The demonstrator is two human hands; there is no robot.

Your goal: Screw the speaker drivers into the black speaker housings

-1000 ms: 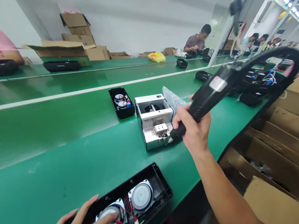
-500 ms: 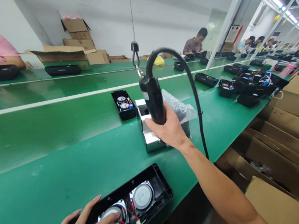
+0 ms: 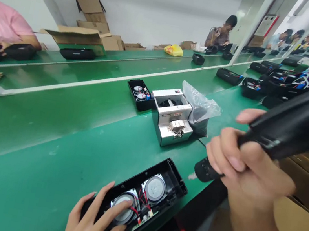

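My left hand [image 3: 97, 219] grips the near-left end of a black speaker housing [image 3: 175, 175], fingers spread over its wall and one fingertip on a round speaker [image 3: 125, 208]. A second speaker [image 3: 155, 188], red wires and part of a circuit board [image 3: 139, 224] show inside. My right hand [image 3: 242, 162] is closed around a black electric screwdriver [image 3: 288, 119], its tip pointing down-left just off the housing's right corner. Beyond the housing stands a silver screw feeder [image 3: 172, 114], with a clear plastic bag [image 3: 203, 110] beside it.
Another open speaker housing [image 3: 140, 95] sits left of the feeder on the green work surface [image 3: 29, 165]. Several black housings [image 3: 229, 76] stand farther right. Cardboard boxes [image 3: 291, 223] are below right. Co-workers sit across the line, one in a pink sleeve [image 3: 15, 25].
My right hand has brought the screwdriver from above the feeder down and right, near the housing, uncovering the feeder. My left hand stays on the housing; the view has shifted.
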